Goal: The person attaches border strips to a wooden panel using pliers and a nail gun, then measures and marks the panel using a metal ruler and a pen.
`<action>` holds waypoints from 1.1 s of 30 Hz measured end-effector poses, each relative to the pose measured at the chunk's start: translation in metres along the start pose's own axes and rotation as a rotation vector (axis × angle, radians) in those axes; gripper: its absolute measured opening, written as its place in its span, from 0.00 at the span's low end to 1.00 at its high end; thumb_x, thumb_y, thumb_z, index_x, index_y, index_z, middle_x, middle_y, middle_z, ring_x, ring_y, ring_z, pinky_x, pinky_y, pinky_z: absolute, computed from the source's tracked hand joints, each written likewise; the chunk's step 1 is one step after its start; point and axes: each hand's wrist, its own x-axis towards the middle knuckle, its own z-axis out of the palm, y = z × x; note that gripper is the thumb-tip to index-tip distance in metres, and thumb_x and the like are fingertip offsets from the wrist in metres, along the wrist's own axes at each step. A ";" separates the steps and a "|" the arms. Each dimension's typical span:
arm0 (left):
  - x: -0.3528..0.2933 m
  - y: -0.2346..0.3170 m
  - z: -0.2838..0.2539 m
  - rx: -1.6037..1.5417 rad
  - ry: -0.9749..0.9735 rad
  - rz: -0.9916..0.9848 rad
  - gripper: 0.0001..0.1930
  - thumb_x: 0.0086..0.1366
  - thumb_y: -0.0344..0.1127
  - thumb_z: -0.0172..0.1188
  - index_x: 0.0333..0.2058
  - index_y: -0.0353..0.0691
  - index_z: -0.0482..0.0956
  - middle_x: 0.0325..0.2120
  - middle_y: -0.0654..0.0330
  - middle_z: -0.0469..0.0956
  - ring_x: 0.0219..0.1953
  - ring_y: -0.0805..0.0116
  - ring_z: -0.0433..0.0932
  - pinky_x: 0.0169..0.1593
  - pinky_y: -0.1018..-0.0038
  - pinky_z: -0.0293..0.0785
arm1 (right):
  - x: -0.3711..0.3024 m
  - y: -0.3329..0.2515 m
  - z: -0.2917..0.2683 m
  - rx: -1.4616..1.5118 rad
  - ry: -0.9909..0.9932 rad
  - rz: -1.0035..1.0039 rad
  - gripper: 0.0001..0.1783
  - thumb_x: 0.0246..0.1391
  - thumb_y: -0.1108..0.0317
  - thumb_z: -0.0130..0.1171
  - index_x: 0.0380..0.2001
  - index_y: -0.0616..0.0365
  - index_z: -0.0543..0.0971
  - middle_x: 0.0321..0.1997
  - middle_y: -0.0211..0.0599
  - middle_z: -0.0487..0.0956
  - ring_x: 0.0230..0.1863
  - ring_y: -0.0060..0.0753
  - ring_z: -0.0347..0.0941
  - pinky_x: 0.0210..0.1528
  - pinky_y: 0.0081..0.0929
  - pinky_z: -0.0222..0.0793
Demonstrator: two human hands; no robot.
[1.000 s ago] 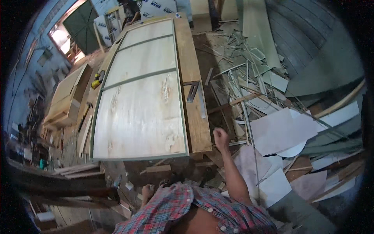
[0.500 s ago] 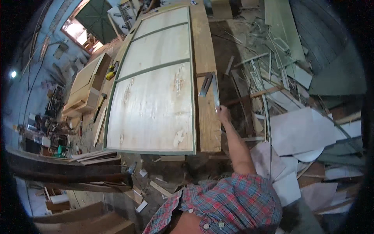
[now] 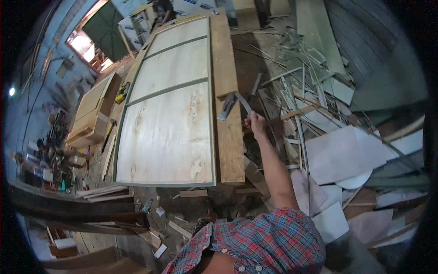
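My right hand (image 3: pixel 256 123) is closed around the end of the steel blade of a try square (image 3: pixel 244 104). The square lies at the right edge of a wooden board (image 3: pixel 232 155), its short brown stock toward the board. Touching or overlapping it is a dark, slim hand tool with a shiny metal end (image 3: pixel 226 108), whose kind I cannot make out. Left of these, a large pale panel (image 3: pixel 169 137) with a green-grey frame and two crossbars lies flat on the board. My left hand is out of view.
A hammer (image 3: pixel 108 135) and a yellow-and-black tool (image 3: pixel 122 92) lie left of the panel, near a wooden cabinet (image 3: pixel 91 116). Scrap strips and white sheets (image 3: pixel 344 153) cover the floor at right. Another person (image 3: pixel 165 11) is at the far end.
My right hand has swung the square's blade outward, so it now slants off the board's right edge. The whole view has shifted, with the panel lower and farther left.
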 end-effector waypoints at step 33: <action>-0.154 0.542 0.273 0.328 -1.600 1.238 0.44 0.71 0.62 0.60 0.74 0.38 0.57 0.68 0.42 0.67 0.62 0.49 0.74 0.64 0.56 0.71 | -0.450 0.014 -0.173 -0.700 0.261 0.350 0.17 0.61 0.60 0.67 0.43 0.66 0.83 0.40 0.44 0.85 0.42 0.34 0.81 0.48 0.35 0.75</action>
